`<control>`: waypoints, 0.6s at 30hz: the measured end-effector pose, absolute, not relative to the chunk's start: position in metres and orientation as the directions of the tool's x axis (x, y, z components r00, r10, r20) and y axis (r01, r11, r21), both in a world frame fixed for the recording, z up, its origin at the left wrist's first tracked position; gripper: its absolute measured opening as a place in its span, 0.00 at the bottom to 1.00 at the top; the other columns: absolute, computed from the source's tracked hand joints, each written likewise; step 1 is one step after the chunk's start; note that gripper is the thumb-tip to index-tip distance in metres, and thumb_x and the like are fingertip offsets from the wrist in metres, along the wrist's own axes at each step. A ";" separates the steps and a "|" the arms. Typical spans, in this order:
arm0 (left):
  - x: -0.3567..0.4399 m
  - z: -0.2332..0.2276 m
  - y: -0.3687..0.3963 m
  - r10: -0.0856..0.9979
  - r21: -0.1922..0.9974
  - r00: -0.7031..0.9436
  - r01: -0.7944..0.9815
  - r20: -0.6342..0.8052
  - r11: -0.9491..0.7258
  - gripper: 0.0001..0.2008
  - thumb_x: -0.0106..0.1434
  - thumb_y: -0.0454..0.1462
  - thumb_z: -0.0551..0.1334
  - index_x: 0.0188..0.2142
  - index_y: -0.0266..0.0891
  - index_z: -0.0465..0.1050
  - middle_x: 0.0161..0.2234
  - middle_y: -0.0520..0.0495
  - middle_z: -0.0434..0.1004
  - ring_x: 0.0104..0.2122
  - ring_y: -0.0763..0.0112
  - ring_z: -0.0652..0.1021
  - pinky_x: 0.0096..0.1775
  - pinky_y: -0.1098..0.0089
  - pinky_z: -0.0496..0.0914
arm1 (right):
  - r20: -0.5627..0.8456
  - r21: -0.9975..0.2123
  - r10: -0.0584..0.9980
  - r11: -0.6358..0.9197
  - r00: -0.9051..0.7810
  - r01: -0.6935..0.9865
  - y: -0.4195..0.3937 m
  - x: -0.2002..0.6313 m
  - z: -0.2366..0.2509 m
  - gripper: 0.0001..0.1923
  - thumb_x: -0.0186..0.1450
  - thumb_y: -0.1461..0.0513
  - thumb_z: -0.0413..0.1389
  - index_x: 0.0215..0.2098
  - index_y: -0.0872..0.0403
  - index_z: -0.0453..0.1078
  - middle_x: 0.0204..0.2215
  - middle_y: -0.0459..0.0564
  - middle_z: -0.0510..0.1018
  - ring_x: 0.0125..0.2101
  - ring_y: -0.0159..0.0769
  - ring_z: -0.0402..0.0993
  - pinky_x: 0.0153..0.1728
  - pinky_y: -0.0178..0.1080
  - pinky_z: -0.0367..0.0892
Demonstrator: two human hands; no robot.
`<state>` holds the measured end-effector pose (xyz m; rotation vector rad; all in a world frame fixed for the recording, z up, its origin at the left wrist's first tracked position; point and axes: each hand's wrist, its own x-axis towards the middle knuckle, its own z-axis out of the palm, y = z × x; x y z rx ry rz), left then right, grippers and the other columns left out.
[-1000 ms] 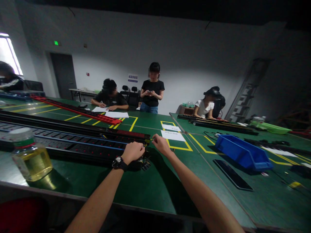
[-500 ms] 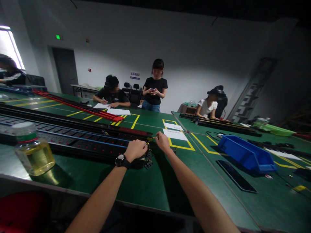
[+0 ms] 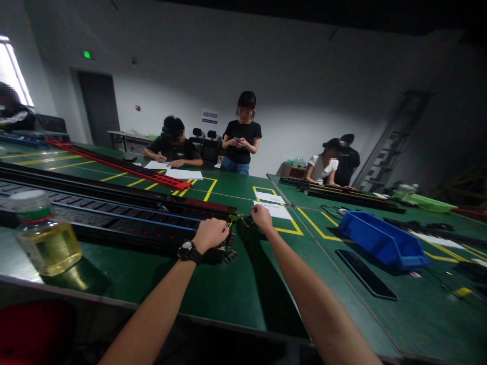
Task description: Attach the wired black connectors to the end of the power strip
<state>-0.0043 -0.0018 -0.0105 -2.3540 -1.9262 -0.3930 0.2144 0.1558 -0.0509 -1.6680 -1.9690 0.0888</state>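
My left hand (image 3: 211, 233), with a watch at its wrist, is closed at the right end of a long black rail assembly (image 3: 125, 220) dotted with red. Its fingertips meet yellow and dark wires (image 3: 231, 223); exactly what they grip is hidden. Just right of that end, my right hand (image 3: 262, 217) is closed in a pinch. A dark cable (image 3: 246, 220) runs from the rail's end to its fingers. Small black connectors (image 3: 230, 256) hang by the rail's near corner, below my left hand.
A bottle of yellow liquid (image 3: 49, 238) stands front left. To the right are a blue bin (image 3: 380, 241) and a dark phone-like slab (image 3: 365, 274). Beyond lie paper sheets (image 3: 272, 209) and a red rack-like strip (image 3: 167, 180). Several people are around the green table (image 3: 228, 291).
My right hand has moved right, away from the rail's end, and a dark cable now shows between them. My left hand stays at the rail's end. The view has shifted slightly.
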 end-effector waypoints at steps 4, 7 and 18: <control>-0.005 -0.012 -0.002 0.955 0.106 0.172 0.974 0.244 -0.202 0.18 0.71 0.42 0.52 0.38 0.41 0.81 0.39 0.37 0.85 0.41 0.52 0.84 0.42 0.62 0.72 | 0.293 -0.174 0.919 0.323 -0.264 0.930 0.149 0.224 -0.049 0.19 0.71 0.66 0.49 0.50 0.54 0.81 0.50 0.57 0.83 0.51 0.44 0.76 0.50 0.38 0.66; -0.005 -0.012 -0.002 0.956 0.110 0.169 0.974 0.241 -0.200 0.18 0.71 0.42 0.52 0.38 0.41 0.81 0.39 0.37 0.85 0.41 0.53 0.84 0.42 0.62 0.72 | 0.251 -0.117 0.910 0.366 -0.329 0.923 0.146 0.225 -0.050 0.17 0.72 0.59 0.52 0.47 0.55 0.81 0.48 0.59 0.83 0.50 0.46 0.76 0.50 0.39 0.66; -0.005 -0.010 -0.002 0.953 0.087 0.181 0.974 0.244 -0.208 0.18 0.72 0.42 0.52 0.38 0.41 0.81 0.38 0.39 0.85 0.40 0.54 0.84 0.42 0.64 0.72 | 0.281 -0.346 0.960 0.111 -0.010 0.932 0.148 0.219 -0.060 0.17 0.70 0.64 0.53 0.54 0.53 0.78 0.48 0.59 0.83 0.48 0.45 0.78 0.46 0.39 0.67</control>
